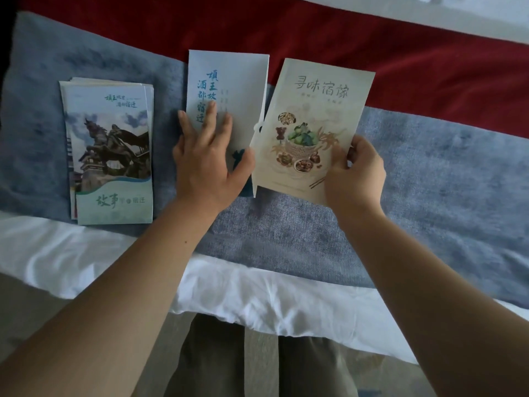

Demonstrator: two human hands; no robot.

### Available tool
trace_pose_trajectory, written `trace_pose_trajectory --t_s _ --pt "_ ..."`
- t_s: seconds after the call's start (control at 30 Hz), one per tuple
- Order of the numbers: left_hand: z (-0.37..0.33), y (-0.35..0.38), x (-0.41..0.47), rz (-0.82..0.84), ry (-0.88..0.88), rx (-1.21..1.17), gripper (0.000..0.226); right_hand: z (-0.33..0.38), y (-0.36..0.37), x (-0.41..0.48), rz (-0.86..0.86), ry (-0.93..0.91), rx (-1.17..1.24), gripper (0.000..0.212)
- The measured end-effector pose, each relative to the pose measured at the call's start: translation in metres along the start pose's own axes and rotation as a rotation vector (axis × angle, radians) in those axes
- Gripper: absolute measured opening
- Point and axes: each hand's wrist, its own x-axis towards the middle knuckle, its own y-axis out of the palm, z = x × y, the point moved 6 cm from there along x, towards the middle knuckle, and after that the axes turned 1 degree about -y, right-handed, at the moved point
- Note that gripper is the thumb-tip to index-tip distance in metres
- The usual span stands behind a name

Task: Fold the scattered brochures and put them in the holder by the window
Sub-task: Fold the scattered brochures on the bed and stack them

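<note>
Brochures lie before us on a blue-grey bed runner (429, 181), which crosses a white sheet (257, 296) with a red cloth (400, 53) beyond it. Farthest left we see a stack of folded brochures (110, 151), roughly squared up on the runner. The top one shows a horse-and-rider statue above a green band of lettering. The stack sits well apart from both hands, close to the runner's near edge.

Next comes our left hand (206, 161), palm down with the fingers straight and spread. It presses flat on the lower half of a pale blue brochure (232, 84), which has blue calligraphy running down its cover. That brochure lies on the runner, and its far end reaches the red cloth.

Just to the right, overlapping the blue one's right edge, is a cream food brochure (312, 110), held at a clockwise tilt. Our right hand (355, 173) grips it at the lower right corner, thumb curled over the printed face and fingers at the edge behind. At the bottom, our brown trousers (229, 368) show past the sheet.
</note>
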Motion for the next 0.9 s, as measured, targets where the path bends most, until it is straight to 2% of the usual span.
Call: trace_pose_trajectory --t_s 0.3,0.5,0.6,0.73,0.8,0.9 --pt "-0.003 0.005 0.000 0.023 -0.014 0.059 0.088 -0.016 0.005 -0.021 -0.030 0.010 0.124 0.014" --pt "-0.005 0.007 -0.001 0.022 -0.017 0.090 0.093 -0.014 0.015 -0.017 0.082 -0.013 0.029 0.016" --pt "-0.006 0.008 -0.003 0.008 -0.012 0.093 0.096 -0.002 0.023 -0.012 0.140 -0.125 -0.096 0.017" --pt "-0.006 0.007 -0.005 -0.019 -0.002 0.125 0.099 0.010 0.034 -0.016 0.196 -0.234 -0.463 0.060" --pt "-0.005 0.008 -0.009 -0.038 -0.005 0.158 0.095 0.014 0.037 -0.023 0.200 -0.305 -0.651 0.073" --pt "-0.004 0.011 -0.017 -0.070 -0.021 0.193 0.077 0.010 0.043 -0.030 0.243 -0.383 -0.754 0.067"
